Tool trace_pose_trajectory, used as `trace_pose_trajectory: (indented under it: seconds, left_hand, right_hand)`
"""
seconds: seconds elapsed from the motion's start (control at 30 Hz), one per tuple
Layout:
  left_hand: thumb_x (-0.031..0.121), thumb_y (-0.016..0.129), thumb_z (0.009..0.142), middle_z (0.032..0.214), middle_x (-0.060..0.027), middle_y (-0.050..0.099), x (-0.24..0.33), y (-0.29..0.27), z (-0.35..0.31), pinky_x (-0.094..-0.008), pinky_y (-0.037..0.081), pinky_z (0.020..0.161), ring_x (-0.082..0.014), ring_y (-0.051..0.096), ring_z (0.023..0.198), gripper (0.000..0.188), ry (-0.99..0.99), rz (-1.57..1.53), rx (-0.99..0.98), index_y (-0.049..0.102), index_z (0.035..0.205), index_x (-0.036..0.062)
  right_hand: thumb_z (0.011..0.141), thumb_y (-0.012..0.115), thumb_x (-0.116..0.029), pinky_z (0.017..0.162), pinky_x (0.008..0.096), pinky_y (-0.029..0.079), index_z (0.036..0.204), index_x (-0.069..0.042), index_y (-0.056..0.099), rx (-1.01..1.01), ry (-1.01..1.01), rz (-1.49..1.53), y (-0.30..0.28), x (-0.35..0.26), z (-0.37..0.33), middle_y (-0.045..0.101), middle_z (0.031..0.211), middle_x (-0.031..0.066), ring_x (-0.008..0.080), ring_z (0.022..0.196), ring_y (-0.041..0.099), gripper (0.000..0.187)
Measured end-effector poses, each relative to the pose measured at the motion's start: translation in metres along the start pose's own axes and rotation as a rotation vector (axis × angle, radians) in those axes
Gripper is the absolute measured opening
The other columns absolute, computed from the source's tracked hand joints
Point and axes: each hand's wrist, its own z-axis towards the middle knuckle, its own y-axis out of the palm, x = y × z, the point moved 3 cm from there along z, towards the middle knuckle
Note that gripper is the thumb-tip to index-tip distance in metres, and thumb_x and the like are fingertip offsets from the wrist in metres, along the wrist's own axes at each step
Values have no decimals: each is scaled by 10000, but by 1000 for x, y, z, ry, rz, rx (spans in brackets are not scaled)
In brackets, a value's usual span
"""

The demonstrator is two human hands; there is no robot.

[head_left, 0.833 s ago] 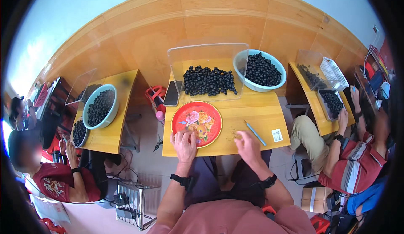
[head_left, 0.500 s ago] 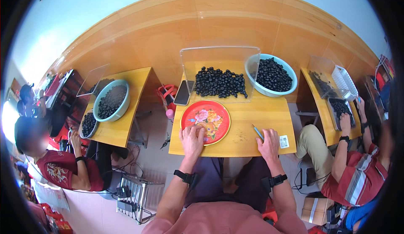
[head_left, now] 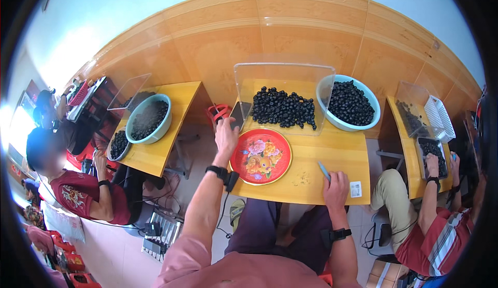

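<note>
At the left edge of my table, my left hand (head_left: 226,136) reaches over the lower part of a dark phone (head_left: 240,111). Its fingers are apart and slightly bent at the phone; whether they press on it is hard to see. My right hand (head_left: 337,188) rests near the table's front right, closed around a slim blue pen-shaped tool (head_left: 324,170) that points up and left. Between the hands lies a round red tray (head_left: 237,159) with a flower pattern and nothing on it. Behind it, small black round pieces (head_left: 284,107) are heaped by a clear upright panel (head_left: 285,70).
A light blue basin (head_left: 374,109) of black pieces stands at the table's back right. A white label (head_left: 355,189) lies near the right edge. Co-workers sit at tables on both sides, with another basin (head_left: 167,119) on the left and a white basket (head_left: 440,118) on the right.
My left hand has left the red tray and moved up and left to the phone. My right hand keeps the blue tool, its fingers drawn in closer. The whole view has shifted a little.
</note>
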Motion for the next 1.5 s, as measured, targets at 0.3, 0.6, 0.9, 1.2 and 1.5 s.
trace_pose_trajectory:
  seconds: [0.3, 0.6, 0.9, 1.2, 1.5]
  left_hand:
    - [288, 764, 845, 1326, -204, 586, -7, 43, 74, -569, 463, 1025, -393, 567, 1278, 606, -102, 360, -182, 529, 1366, 86]
    - [299, 734, 836, 1214, -249, 611, -8, 56, 77, -566, 457, 1021, -424, 587, 1209, 550, -113, 344, -107, 547, 1274, 23]
    - [343, 739, 834, 1207, -223, 603, -3, 55, 69, -534, 456, 1027, -409, 595, 1195, 569, -97, 364, -67, 557, 1254, 5]
    - [335, 755, 832, 1234, -208, 598, -8, 56, 67, -552, 462, 1008, -389, 593, 1207, 585, -134, 314, -1, 546, 1287, 31]
    - [355, 839, 783, 1232, -196, 600, -11, 57, 68, -539, 486, 967, -376, 594, 1196, 664, -147, 279, -14, 548, 1277, 19]
  right_hand:
    - [883, 724, -129, 793, 485, 476, 1032, -45, 630, -18, 16, 26, -3, -4, 0, 572, 954, 148, 373, 931, 579, 195]
    - [891, 718, -120, 786, 497, 475, 1029, -41, 643, 3, -1, 27, -2, -2, 0, 578, 950, 154, 384, 933, 585, 176]
    - [898, 704, -117, 786, 492, 474, 1020, -43, 651, -23, 16, 32, -2, -2, 1, 581, 944, 151, 385, 924, 586, 152]
    - [913, 689, -110, 799, 488, 480, 1032, -17, 658, -19, 9, 25, -3, -4, 0, 596, 947, 168, 392, 927, 590, 154]
    - [911, 695, -102, 794, 493, 481, 1040, -4, 660, -14, -3, 19, -1, -4, 1, 593, 941, 180, 401, 917, 588, 166]
